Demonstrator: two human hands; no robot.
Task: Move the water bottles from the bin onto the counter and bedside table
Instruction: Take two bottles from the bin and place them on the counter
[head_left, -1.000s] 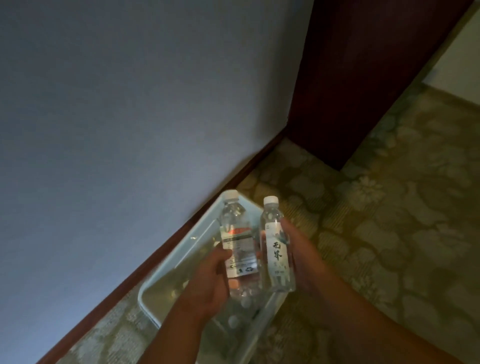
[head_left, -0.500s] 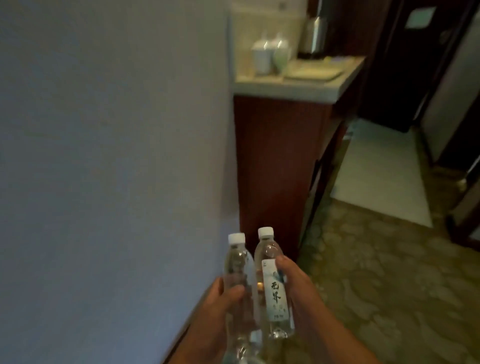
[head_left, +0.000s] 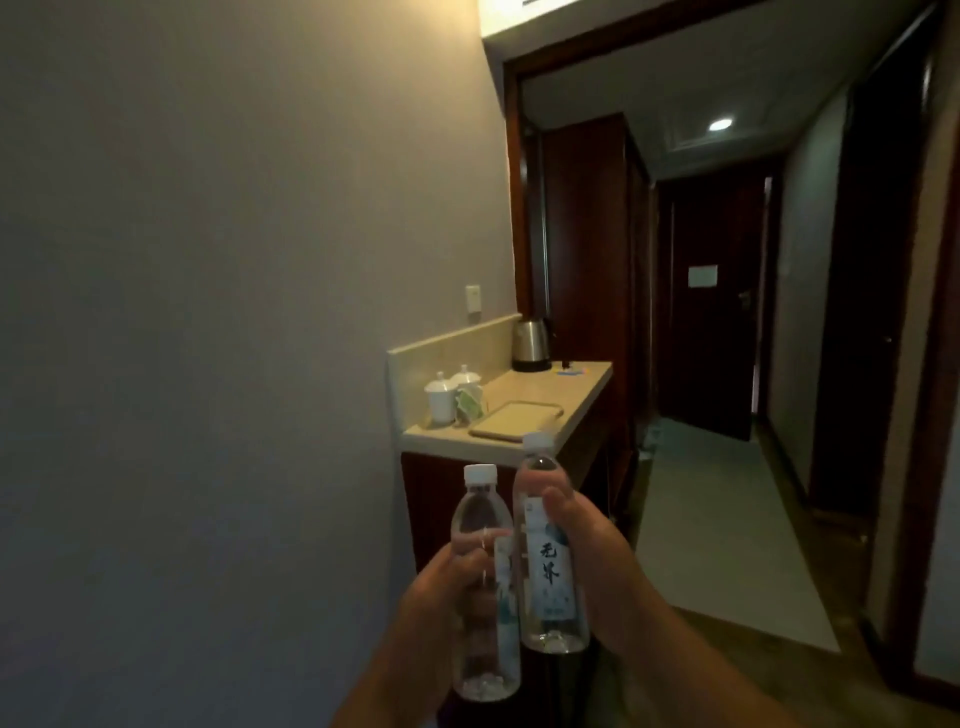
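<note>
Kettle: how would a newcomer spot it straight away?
Find the counter against the left wall. At its far end, by the dark cabinet, stands the kettle. It is the only shiny metal thing there; the two lidded cups nearby are white.

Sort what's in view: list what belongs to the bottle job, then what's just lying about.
Job:
left bottle, gripped by left hand
right bottle, gripped by right hand
counter, the drop-off ahead

Lying about, all on the counter:
kettle
two lidded cups
tray
</note>
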